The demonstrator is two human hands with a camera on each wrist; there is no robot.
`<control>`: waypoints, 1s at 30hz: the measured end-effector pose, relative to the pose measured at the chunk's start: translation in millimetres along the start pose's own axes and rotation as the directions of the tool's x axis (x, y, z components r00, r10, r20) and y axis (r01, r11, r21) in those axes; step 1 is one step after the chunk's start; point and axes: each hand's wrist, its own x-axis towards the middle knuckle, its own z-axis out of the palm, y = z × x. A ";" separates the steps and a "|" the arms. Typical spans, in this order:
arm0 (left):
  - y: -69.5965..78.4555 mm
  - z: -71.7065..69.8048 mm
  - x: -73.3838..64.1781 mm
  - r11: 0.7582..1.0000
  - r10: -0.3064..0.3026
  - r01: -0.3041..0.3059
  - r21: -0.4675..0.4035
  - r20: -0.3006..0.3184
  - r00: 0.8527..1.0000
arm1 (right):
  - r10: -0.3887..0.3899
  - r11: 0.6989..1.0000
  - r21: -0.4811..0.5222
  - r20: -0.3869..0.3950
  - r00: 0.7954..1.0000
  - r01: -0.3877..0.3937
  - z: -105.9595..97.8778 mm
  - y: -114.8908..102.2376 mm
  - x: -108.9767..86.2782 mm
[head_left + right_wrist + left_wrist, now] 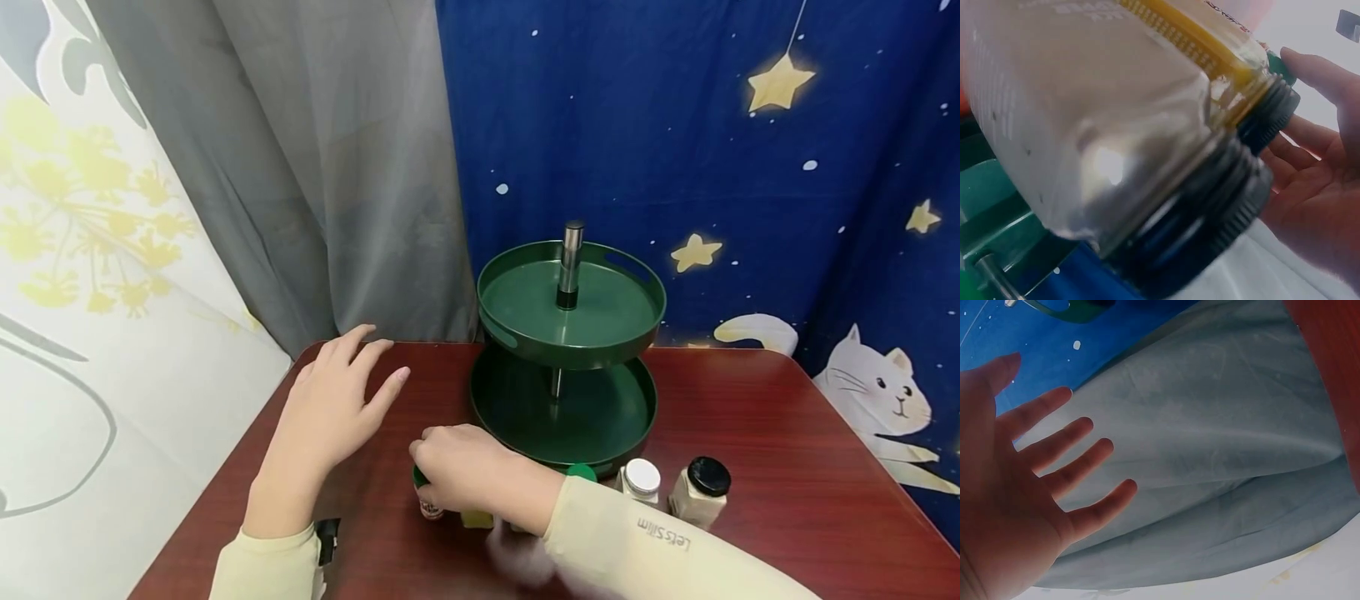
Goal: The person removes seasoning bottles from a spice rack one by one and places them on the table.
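Observation:
My right hand (pixel 472 467) reaches across the table's front, its fingers curled at the green cap of a small jar (pixel 431 507). In the right wrist view a fingertip lies on that green cap (pixel 1281 69), while the remaining fingers are partly hidden behind nearer jars. Beside it stands a yellow jar (pixel 477 520), mostly covered by the hand; its dark lid (pixel 1272 112) shows in the right wrist view. A clear jar with pale contents (pixel 1085 125) fills much of that view. Over the table's left side hangs my left hand (pixel 330 404), fingers spread and holding nothing.
A green two-tier round stand has an upper tray (pixel 517 304) and a lower tray (pixel 525 421) around a metal post (pixel 571 258). By its front are a green cap (pixel 582 472), a white-lidded jar (pixel 642 477) and a black-lidded jar (pixel 697 496). Curtains (pixel 375 167) hang behind the table.

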 end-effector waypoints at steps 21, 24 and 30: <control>7.3 6.7 2.9 1.000 0.017 -0.017 -0.018 0.017 1.000 | 0.031 0.999 -0.043 -0.027 0.999 -0.032 6.9 0.4 -9.0; 8.4 9.0 2.4 1.000 0.018 -0.017 -0.018 0.021 1.000 | 0.023 0.998 -0.050 -0.055 0.998 -0.026 7.6 0.2 -14.3; 8.4 16.1 -3.6 1.000 0.023 -0.023 -0.013 0.030 0.999 | 0.032 0.999 -0.020 -0.190 0.981 -0.037 2.0 0.8 -33.4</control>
